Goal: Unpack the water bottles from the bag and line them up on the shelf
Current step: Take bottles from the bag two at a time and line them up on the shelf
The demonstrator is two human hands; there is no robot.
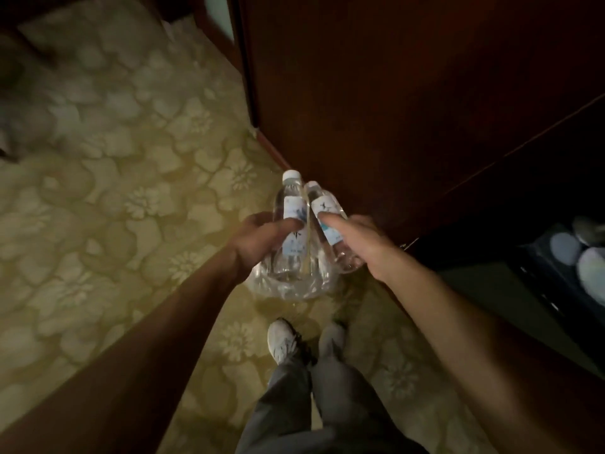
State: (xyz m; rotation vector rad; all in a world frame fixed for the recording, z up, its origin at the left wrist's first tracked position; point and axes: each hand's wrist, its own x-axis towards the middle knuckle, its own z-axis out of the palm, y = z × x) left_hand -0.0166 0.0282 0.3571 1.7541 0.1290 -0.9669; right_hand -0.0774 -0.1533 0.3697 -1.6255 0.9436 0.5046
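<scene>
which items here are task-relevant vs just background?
Job: left bottle in left hand; right bottle in right hand; clear plastic bag below.
Background: floral carpet; dark wood cabinet; white shoes.

Bare forearms (157, 329) (no sleeves showing); grey trousers (294, 404); white sneakers (281, 339).

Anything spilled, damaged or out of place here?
Nothing stands out. The left hand and right hand each hold a capped water bottle above the clear bag on the carpet; no spill shows.
</scene>
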